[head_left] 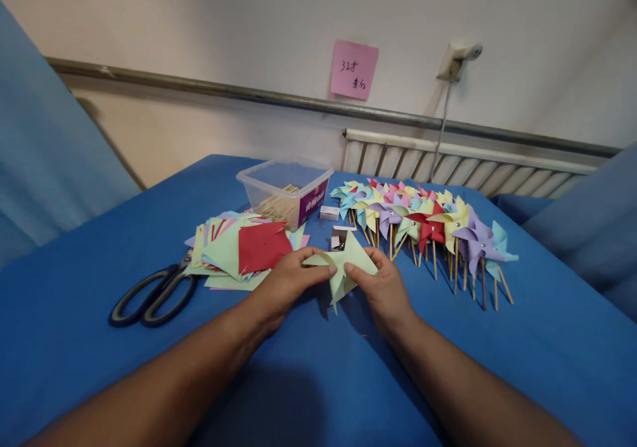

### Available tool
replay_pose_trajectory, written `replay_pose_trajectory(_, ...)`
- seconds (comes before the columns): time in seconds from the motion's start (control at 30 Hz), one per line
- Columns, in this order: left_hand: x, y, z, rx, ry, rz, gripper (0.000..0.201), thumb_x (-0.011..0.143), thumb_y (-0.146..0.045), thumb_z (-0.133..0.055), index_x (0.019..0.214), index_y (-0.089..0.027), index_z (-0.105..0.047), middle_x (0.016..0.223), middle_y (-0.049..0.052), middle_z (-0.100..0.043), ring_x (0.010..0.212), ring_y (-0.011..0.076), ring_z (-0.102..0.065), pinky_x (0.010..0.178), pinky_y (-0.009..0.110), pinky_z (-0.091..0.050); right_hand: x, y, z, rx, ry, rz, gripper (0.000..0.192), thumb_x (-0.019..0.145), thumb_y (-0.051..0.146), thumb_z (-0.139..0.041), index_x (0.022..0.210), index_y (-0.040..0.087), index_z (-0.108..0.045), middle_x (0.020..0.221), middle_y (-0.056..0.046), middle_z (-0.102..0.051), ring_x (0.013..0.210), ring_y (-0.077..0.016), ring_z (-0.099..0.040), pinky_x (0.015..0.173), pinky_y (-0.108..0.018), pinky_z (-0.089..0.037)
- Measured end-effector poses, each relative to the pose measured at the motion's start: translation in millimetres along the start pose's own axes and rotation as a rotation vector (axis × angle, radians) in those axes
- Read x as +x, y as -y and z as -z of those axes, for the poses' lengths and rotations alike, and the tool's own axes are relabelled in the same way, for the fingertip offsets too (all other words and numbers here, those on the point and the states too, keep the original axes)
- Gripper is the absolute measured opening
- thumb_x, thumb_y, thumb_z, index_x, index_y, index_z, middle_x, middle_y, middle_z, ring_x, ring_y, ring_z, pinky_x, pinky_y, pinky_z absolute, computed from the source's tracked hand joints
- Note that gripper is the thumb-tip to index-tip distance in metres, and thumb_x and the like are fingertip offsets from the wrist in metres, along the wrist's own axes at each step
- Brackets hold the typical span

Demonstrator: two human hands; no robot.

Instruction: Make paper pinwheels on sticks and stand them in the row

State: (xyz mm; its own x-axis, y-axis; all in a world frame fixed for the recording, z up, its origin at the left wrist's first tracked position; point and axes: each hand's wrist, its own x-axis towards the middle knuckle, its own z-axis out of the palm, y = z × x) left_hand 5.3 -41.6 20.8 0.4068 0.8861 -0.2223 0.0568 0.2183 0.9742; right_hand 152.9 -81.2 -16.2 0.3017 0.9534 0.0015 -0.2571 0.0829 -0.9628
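Note:
A pale green paper pinwheel (343,261) is held up between both hands over the blue-covered table. My left hand (293,278) grips its left side, with the thumb pressed near the middle. From the other side, my right hand (381,281) pinches it with the thumb also close to the centre. The fingers behind the paper are partly hidden. Just beyond the pinwheel sits a small open box (340,238) with dark bits inside. Left of my left hand lies a pile of cut coloured paper squares (219,248), a red sheet (261,245) on top.
Black-handled scissors (154,294) lie left, blades under the paper. A clear plastic tub (279,188) holds thin wooden sticks; beside it is a small white box (329,213). Finished pinwheels (432,228) on sticks are massed at right. A radiator (398,158) lines the wall behind.

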Motion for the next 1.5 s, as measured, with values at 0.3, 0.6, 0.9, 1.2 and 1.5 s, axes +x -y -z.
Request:
replay_pose_trajectory(0.3,0,7,-7.3,-0.25,0.077,0.069,0.027,0.066,-0.025,-0.075,0.089,-0.012,-0.069,0.075,0.007,-0.07,0.067,0.0182,-0.064,0.066,0.029,-0.048,-5,-7,-5,0.052,-0.046,0.01,0.033,0.068,0.029,-0.074,0.093,0.017,-0.058,0.08,-0.001,-0.067,0.066,-0.0135,-0.06,0.065,-0.028,-0.048)
replay_pose_trajectory(0.6,2,8,-3.2,-0.299,0.025,0.135,0.026,0.062,-0.017,-0.075,0.087,-0.012,-0.067,0.076,0.008,-0.071,0.069,0.0207,-0.066,0.068,0.031,-0.05,-6,-5,-6,-0.019,0.031,0.069,0.032,0.07,0.028,-0.07,0.098,0.018,-0.056,0.09,-0.004,-0.067,0.075,-0.0177,-0.063,0.07,-0.032,-0.051)
replay_pose_trajectory(0.9,2,-6,8.1,-0.534,-0.005,0.226,0.02,0.066,-0.014,-0.07,0.086,-0.015,-0.069,0.085,0.008,-0.073,0.072,0.019,-0.065,0.068,0.03,-0.054,-20,15,2,-0.689,0.167,0.748,0.051,0.069,0.007,-0.058,0.113,0.032,-0.056,0.141,-0.004,-0.035,0.132,-0.0285,-0.034,0.106,-0.051,-0.031)
replay_pose_trajectory(1.2,0,-3,4.8,-0.456,0.022,0.148,0.021,0.066,-0.017,-0.071,0.087,-0.015,-0.069,0.089,0.008,-0.072,0.076,0.0194,-0.066,0.071,0.028,-0.051,-14,15,4,-0.728,0.161,0.778,0.01,0.077,0.024,-0.067,0.086,0.029,-0.066,0.134,-0.003,-0.043,0.126,-0.0277,-0.041,0.103,-0.049,-0.034)
replay_pose_trajectory(1.5,-1,4,-1.0,-0.331,0.023,0.03,0.027,0.064,-0.02,-0.075,0.088,-0.012,-0.068,0.078,0.007,-0.07,0.068,0.0184,-0.065,0.065,0.029,-0.051,-12,10,4,-0.641,0.073,0.596,0.011,0.078,0.023,-0.062,0.068,0.022,-0.061,0.113,-0.006,-0.056,0.11,-0.023,-0.053,0.094,-0.04,-0.039)
